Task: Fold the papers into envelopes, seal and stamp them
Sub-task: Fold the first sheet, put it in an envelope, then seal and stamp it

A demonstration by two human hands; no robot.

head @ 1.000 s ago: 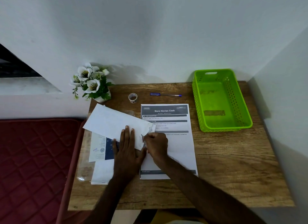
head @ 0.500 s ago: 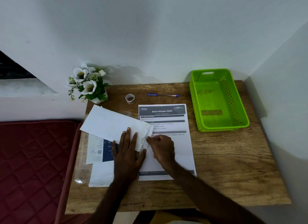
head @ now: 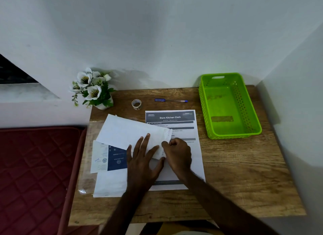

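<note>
1. Right now the right hand [head: 177, 151] has a curled grip, pinching the right end of the folded white envelope [head: 130, 132]; what sits under the fingertips I can't tell
2. Left hand [head: 142, 160] is flat, fingers spread, pressing the envelope down
3. Envelope lies tilted on the surface [head: 236, 164], overlapping the printed sheet [head: 188, 130] and more papers [head: 108, 164] at left
4. Judgement: thin, light, floppy, creases easily, likely slides; hold at edges, keep the palm pinning it
5. Tape roll [head: 136, 104], pen [head: 170, 100], green basket [head: 244, 135] sit behind, untouched
</note>
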